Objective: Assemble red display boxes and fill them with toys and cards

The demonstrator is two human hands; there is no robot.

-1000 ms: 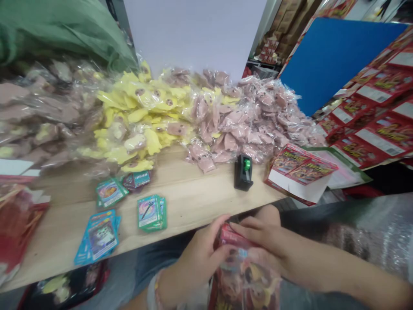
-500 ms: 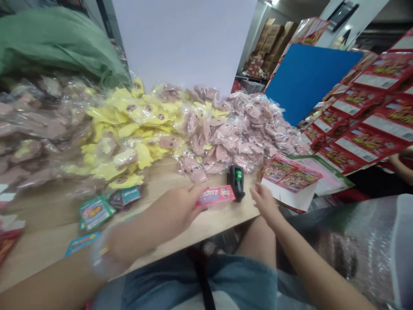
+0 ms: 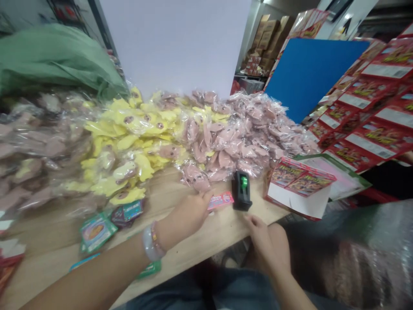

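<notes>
A flat pink printed packet (image 3: pixel 221 200) lies low over the wooden table, its left end pinched by my left hand (image 3: pixel 192 215). To the right of the packet stands a black tape dispenser (image 3: pixel 241 191) with a green roll. Just in front of the dispenser, by the table's front edge, my right hand (image 3: pixel 260 232) has thumb and forefinger drawn together. Whatever those fingertips hold, if anything, is too small to make out.
Bagged plush toys, yellow (image 3: pixel 129 133) and pink (image 3: pixel 251 133), are heaped along the back. Green card packs (image 3: pixel 98 232) lie at left. A red printed box (image 3: pixel 298 185) with a white flap is at right, before stacked red cartons (image 3: pixel 371 116).
My right hand has come down from beside the dispenser toward the table's front edge, its fingers closing. My left hand stays at the packet's left end. The view has shifted slightly.
</notes>
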